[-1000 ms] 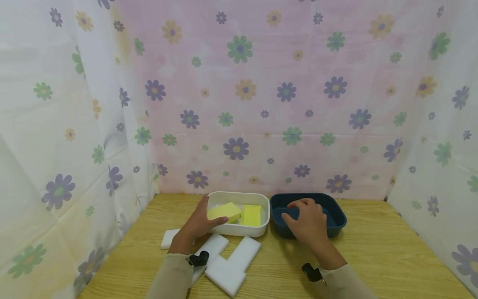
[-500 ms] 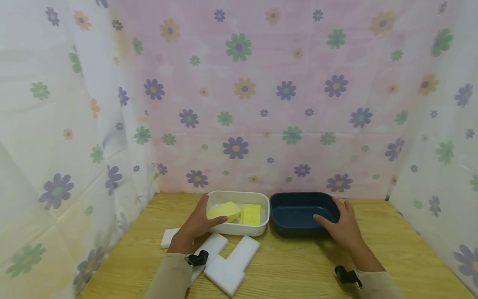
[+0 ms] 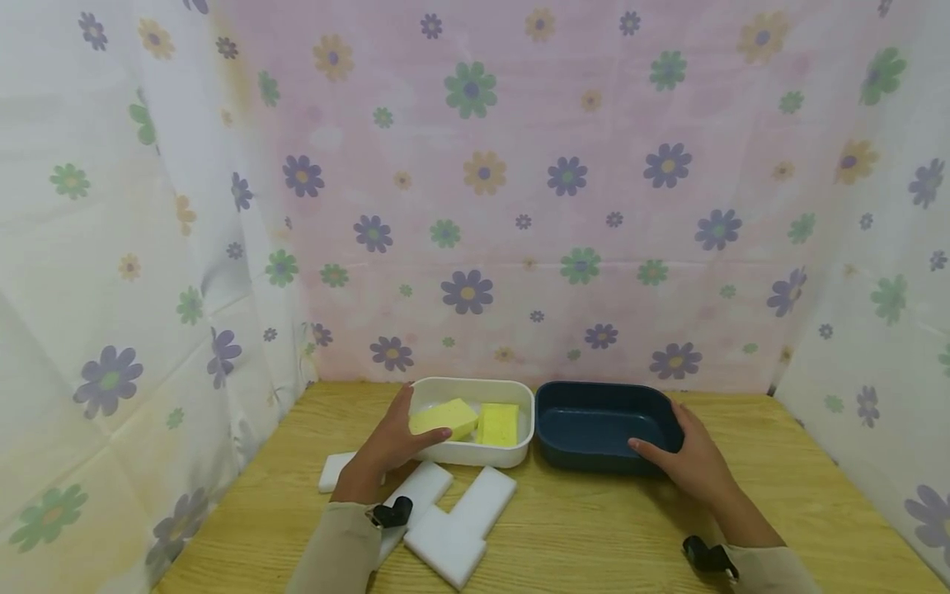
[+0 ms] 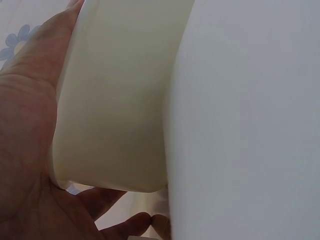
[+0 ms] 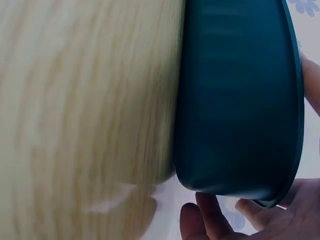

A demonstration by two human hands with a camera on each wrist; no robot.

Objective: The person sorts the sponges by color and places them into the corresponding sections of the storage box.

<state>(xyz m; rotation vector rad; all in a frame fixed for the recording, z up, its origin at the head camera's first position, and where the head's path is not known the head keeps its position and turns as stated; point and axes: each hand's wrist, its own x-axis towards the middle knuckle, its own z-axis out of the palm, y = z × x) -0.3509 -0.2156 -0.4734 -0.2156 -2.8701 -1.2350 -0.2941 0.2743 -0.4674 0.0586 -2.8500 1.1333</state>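
My left hand (image 3: 389, 441) holds the left end of a white rectangular container (image 3: 486, 456) in the head view, thumb over its front rim. Two yellow sponges lie inside: a tilted one (image 3: 445, 419) by my thumb and a flatter one (image 3: 499, 425) to its right. A dark blue container (image 3: 594, 462) stands beside the white one. At its right end my right hand (image 3: 698, 458) grips it, thumb over the front rim and fingers along the end wall. The right wrist view shows several fingertips (image 5: 212, 215) against the blue wall (image 5: 235, 110).
White foam blocks lie on the wooden table (image 3: 579, 536) in front of the white container: one small block (image 3: 337, 472) at left, a long block (image 3: 416, 495) partly behind my left wrist, and overlapping ones (image 3: 453, 536). A flowered curtain (image 3: 519, 206) encloses the back and sides.
My right hand has moved right, from above the inside of the blue container to its right end, and now grips it. My left hand stays at the white container.
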